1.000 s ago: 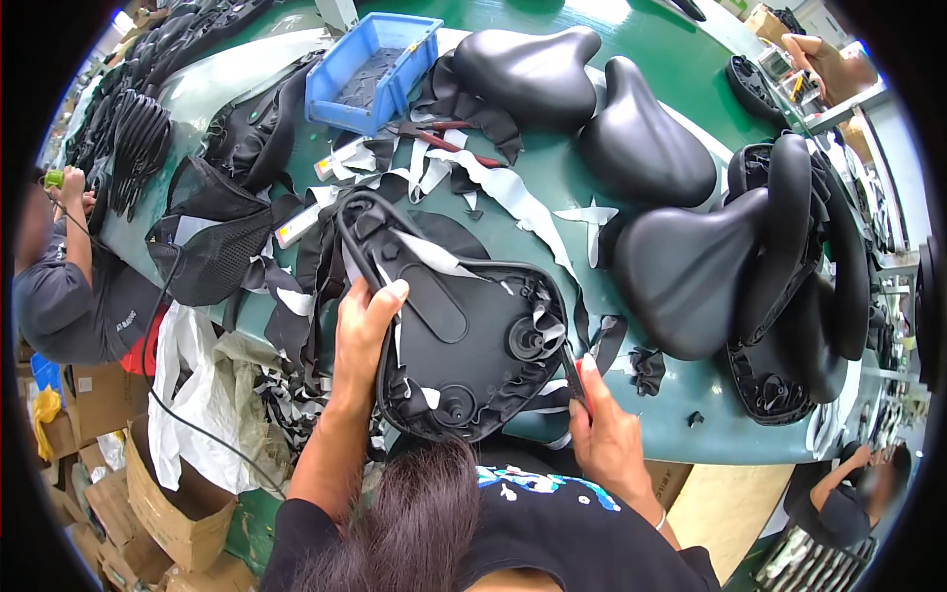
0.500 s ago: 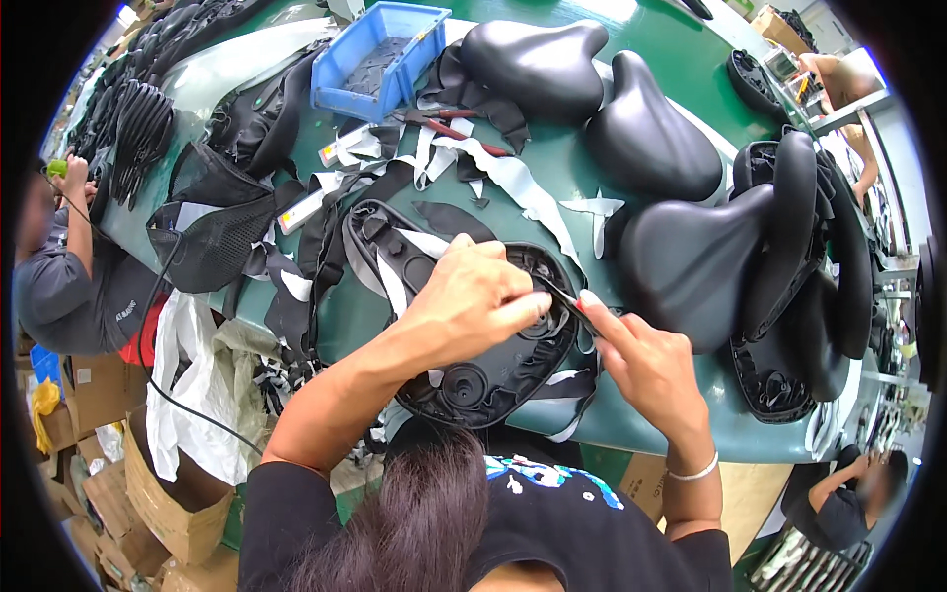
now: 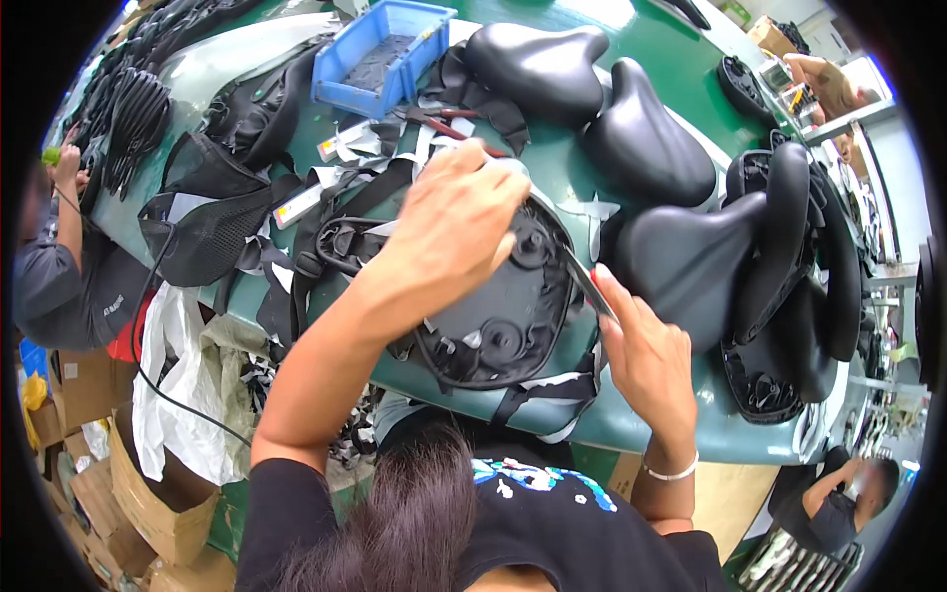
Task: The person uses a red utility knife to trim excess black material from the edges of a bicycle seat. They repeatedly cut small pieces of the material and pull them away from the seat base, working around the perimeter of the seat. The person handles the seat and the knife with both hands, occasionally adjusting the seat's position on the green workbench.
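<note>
An upside-down bicycle saddle [image 3: 483,301] lies in front of me, its black underside and gathered cover edge facing up. Over its far left part my left hand [image 3: 459,222] is closed with bent fingers. What it grips, if anything, is hidden beneath the hand. My right hand [image 3: 646,360] is closed round a knife [image 3: 589,284] with a slim metal blade. The blade points away from me and lies along the saddle's right rim.
Finished black saddles [image 3: 691,257] crowd the right side. A blue bin [image 3: 383,59], red-handled pliers [image 3: 444,126] and fabric scraps lie beyond the saddle. Black mesh covers [image 3: 207,212] are at left. Cardboard boxes [image 3: 163,483] stand lower left. Another person [image 3: 69,266] works at far left.
My left hand has moved away from me and slightly left, off the knife's tip. The saddle has turned and shifted, showing more of its underside. My right hand stays near the right rim.
</note>
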A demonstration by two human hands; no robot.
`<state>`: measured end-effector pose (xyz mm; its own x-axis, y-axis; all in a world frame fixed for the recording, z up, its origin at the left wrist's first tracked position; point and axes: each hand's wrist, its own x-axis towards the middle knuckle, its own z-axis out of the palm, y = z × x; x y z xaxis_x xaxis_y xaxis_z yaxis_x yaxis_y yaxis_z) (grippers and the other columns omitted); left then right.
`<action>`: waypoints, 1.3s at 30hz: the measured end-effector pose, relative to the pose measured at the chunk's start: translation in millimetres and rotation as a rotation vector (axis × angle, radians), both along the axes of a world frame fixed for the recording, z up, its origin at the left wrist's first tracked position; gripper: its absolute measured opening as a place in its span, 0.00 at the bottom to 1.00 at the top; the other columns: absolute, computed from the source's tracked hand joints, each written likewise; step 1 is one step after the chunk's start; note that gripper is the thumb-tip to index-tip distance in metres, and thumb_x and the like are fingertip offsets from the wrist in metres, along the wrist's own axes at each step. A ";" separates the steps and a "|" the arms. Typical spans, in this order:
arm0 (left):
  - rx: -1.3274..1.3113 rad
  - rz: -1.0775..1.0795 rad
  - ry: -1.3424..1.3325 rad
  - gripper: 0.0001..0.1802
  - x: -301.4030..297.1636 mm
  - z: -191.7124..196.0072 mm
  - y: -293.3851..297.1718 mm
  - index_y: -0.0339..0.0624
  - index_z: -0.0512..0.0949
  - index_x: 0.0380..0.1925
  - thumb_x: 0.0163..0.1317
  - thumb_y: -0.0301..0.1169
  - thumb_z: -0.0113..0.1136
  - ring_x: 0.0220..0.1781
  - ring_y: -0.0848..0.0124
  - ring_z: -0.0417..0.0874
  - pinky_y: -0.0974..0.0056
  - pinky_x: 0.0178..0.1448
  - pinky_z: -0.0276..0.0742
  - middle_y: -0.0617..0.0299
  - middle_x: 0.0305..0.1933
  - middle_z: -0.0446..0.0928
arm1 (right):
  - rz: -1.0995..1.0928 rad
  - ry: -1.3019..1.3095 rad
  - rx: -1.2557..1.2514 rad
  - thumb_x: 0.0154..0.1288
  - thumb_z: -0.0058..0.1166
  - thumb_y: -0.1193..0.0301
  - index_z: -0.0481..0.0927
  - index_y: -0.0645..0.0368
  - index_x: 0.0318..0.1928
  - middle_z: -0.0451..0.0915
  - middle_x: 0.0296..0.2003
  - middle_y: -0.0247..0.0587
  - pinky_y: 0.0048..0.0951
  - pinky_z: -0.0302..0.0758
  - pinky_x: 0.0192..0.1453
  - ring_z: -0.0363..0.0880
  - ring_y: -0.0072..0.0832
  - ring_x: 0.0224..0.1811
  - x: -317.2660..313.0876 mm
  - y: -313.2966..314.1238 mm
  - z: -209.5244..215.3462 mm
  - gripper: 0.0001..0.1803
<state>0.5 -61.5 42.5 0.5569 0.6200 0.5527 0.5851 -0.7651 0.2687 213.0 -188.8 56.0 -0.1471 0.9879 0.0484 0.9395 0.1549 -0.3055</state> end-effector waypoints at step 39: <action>-1.304 -0.568 -0.716 0.24 16.5 -13.9 41.0 0.38 0.73 0.21 0.73 0.42 0.47 0.22 0.73 0.77 0.67 0.36 0.78 0.65 0.19 0.71 | 0.350 -0.196 -0.154 0.58 0.55 0.71 0.69 0.48 0.64 0.74 0.17 0.40 0.39 0.67 0.21 0.74 0.39 0.16 25.1 40.7 34.1 0.30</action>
<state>17.0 -20.5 28.6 0.7403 0.6686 0.0706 -0.2130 0.1336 0.9679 238.2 -148.1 90.1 -0.4668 0.8701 -0.1581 0.8808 0.4415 -0.1710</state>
